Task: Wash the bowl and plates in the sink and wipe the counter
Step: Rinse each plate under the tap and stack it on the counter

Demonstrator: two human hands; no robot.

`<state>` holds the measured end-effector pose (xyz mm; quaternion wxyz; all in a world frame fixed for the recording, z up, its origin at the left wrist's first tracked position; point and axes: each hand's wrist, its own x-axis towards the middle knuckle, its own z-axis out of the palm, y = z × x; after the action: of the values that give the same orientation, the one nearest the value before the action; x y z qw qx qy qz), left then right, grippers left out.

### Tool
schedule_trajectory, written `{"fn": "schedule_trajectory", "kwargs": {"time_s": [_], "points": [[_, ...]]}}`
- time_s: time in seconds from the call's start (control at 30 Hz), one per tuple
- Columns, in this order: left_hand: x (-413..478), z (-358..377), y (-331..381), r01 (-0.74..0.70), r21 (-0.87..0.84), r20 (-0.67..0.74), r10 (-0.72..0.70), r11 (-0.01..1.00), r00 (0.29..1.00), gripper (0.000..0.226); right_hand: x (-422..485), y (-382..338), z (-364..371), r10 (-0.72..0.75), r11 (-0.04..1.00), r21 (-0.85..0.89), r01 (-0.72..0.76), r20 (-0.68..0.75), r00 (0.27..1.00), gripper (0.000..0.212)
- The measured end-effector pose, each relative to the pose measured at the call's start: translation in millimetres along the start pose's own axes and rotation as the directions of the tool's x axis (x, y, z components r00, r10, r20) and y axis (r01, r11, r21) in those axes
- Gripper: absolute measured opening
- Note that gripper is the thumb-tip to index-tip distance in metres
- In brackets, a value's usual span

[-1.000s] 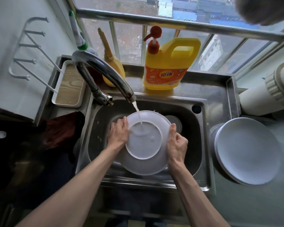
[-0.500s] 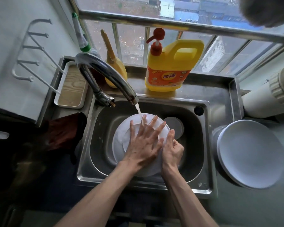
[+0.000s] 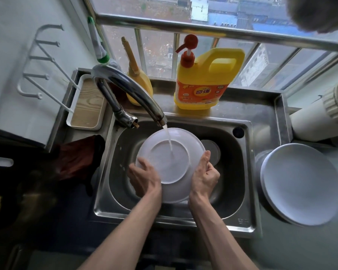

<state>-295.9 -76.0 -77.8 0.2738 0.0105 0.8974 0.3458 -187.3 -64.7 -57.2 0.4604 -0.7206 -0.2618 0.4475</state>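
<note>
- A head-down view over a steel kitchen sink (image 3: 240,193), with the person's two bare forearms reaching into the basin from the bottom edge.
- A white bowl (image 3: 170,164) is held upside down over the middle of the basin, its round foot ring facing up.
- The left hand (image 3: 144,178) grips the bowl's lower left rim, with its fingers curled over onto the upturned underside.
- The right hand (image 3: 204,176) grips the right rim, with the thumb lying up along the edge and the other fingers curled beneath.
- A curved chrome faucet (image 3: 129,88) reaches in from the upper left, and its thin stream of water (image 3: 170,143) lands inside the foot ring.
- The round drain strainer (image 3: 213,151) shows on the basin floor just behind the right thumb.
- A stack of white plates (image 3: 299,184) sits on the surface to the right of the sink, well apart from the bowl.
- A yellow dish soap jug (image 3: 205,84) with a red pump stands on the steel ledge behind the basin, against the barred window.
- Left of the faucet lies a white tray (image 3: 88,106) with a wood-grain base.
- A dark red cloth (image 3: 76,158) is bunched beside the sink's left edge.
- A white wire rack (image 3: 37,61) hangs on the left wall.
</note>
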Motion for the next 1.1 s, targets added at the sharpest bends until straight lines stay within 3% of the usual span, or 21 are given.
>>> {"fn": "schedule_trajectory", "kwargs": {"time_s": [0.07, 0.2, 0.37, 0.53, 0.67, 0.77, 0.87, 0.93, 1.03, 1.1], "points": [[-12.8, -3.3, -4.1, 0.019, 0.036, 0.008, -0.019, 0.999, 1.000, 0.057, 1.0, 4.4, 1.4, 0.038, 0.999, 0.014, -0.038, -0.039, 0.999, 0.078], [5.9, -4.0, -10.0, 0.032, -0.086, 0.047, -0.028, 0.996, 0.999, 0.045, -1.8, 9.1, -4.5, 0.114, 0.992, 0.063, -0.110, -0.066, 0.991, 0.062], [36.4, -15.5, -6.7, -0.156, -0.131, 0.103, 0.170, 0.979, 0.980, 0.051, 5.4, 12.6, -13.2, 0.140, 0.990, -0.039, -0.138, 0.084, 0.987, 0.046], [50.7, -34.7, 4.8, -0.411, -0.030, 0.233, 0.406, 0.911, 0.884, 0.052, 24.8, 5.3, -17.2, 0.128, 0.979, -0.189, -0.073, 0.301, 0.945, 0.037], [57.7, -41.9, 8.5, -0.513, 0.022, 0.329, 0.478, 0.858, 0.814, 0.045, 32.6, 2.4, -16.8, 0.156, 0.957, -0.283, -0.059, 0.334, 0.929, 0.033], [52.6, -45.9, 7.3, -0.448, -0.003, 0.429, 0.406, 0.894, 0.807, 0.031, 29.2, 0.8, -15.3, 0.207, 0.961, -0.238, -0.140, 0.282, 0.937, 0.035], [41.9, -53.2, 5.2, -0.150, -0.110, 0.453, 0.184, 0.983, 0.872, 0.048, 21.1, -1.4, -15.4, 0.209, 0.972, -0.150, -0.181, 0.196, 0.958, 0.046], [38.4, -56.1, -0.8, -0.053, -0.131, 0.494, 0.111, 0.990, 0.862, 0.044, 15.6, 0.1, -16.3, 0.224, 0.971, -0.114, -0.210, 0.132, 0.966, 0.052], [35.8, -60.4, -0.5, -0.078, -0.167, 0.522, 0.155, 0.983, 0.839, 0.038, 10.8, 11.4, -18.8, 0.270, 0.961, -0.087, -0.263, 0.083, 0.959, 0.058], [35.2, -60.1, 4.9, -0.116, -0.182, 0.535, 0.197, 0.977, 0.822, 0.032, 11.8, 17.6, -20.2, 0.295, 0.953, -0.109, -0.284, 0.100, 0.950, 0.050]]}}
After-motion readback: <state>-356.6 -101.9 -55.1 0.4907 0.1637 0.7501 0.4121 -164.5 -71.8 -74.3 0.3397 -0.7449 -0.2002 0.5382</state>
